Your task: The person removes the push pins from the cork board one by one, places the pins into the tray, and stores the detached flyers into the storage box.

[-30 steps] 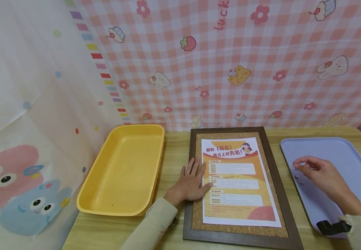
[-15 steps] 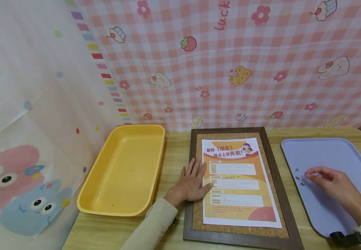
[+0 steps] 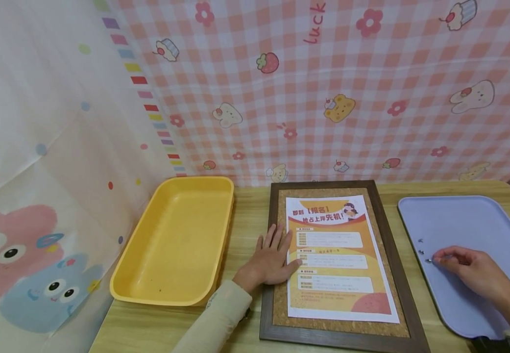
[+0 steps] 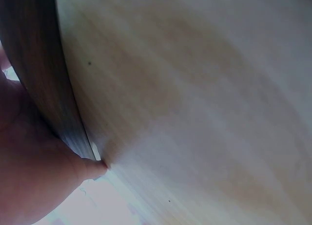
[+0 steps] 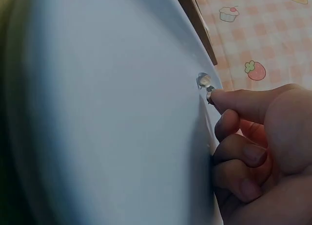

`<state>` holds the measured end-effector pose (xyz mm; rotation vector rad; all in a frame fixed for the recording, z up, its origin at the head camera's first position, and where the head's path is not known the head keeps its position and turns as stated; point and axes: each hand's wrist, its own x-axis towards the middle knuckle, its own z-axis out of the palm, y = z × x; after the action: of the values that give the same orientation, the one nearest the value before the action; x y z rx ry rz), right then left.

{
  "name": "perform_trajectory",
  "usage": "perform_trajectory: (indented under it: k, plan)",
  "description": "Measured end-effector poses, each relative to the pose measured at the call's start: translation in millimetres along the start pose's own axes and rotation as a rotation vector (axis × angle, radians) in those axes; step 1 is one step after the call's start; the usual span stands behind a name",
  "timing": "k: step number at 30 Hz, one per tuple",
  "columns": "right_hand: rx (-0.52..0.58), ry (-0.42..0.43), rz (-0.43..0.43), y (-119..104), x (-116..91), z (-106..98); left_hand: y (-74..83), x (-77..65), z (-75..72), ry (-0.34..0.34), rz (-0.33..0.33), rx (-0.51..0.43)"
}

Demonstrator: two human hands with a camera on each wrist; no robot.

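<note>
My left hand (image 3: 269, 260) lies flat, fingers spread, across the left side of a dark-framed cork board (image 3: 338, 332); its thumb reaches onto the printed poster (image 3: 334, 274). In the left wrist view the same hand (image 4: 44, 171) is beside the dark frame edge (image 4: 44, 64). My right hand (image 3: 475, 269) is low over the lilac tray (image 3: 466, 215), fingers curled and tips at a small silver thumbtack (image 3: 428, 261). Two more little tacks lie just behind it. The right wrist view shows my hand (image 5: 268, 142) pinching at one thumbtack (image 5: 210, 95), with another tack (image 5: 204, 80) close by.
A deep yellow tray (image 3: 175, 240) stands left of the board with a tiny dark speck inside. All sit on a wood-grain table (image 3: 246, 215). A pink checked cloth (image 3: 307, 98) hangs behind, and a pale printed cloth (image 3: 60, 162) at the left.
My right hand has moved from the tray's left rim rightward and toward me, to the nearest tack. A third tack behind it now shows. The left hand has stayed put.
</note>
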<state>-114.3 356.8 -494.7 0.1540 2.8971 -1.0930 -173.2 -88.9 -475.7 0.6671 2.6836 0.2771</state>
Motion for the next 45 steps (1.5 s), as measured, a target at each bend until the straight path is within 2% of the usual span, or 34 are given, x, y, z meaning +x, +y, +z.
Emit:
perform_trajectory:
  k: [8,22,29,36,41,45]
  plan:
    - [-0.026,-0.027,0.034,3,2,0,0.3,0.1,0.5,0.002,0.000,-0.003]
    - [0.005,-0.045,0.022,0,2,-2,0.4,1.3,2.1,-0.005,-0.004,0.001]
    - [0.012,-0.042,-0.019,-19,8,-2,0.4,1.5,2.4,-0.003,-0.007,0.000]
    - [0.067,-0.056,-0.077,-41,14,-1,-1.4,2.6,4.3,-0.004,-0.007,-0.015]
    - [0.144,-0.088,-0.127,-59,25,5,-4.0,4.6,6.4,-0.002,-0.005,-0.017]
    - [0.146,-0.097,-0.155,-73,35,13,-4.7,5.2,6.8,0.001,-0.004,-0.017]
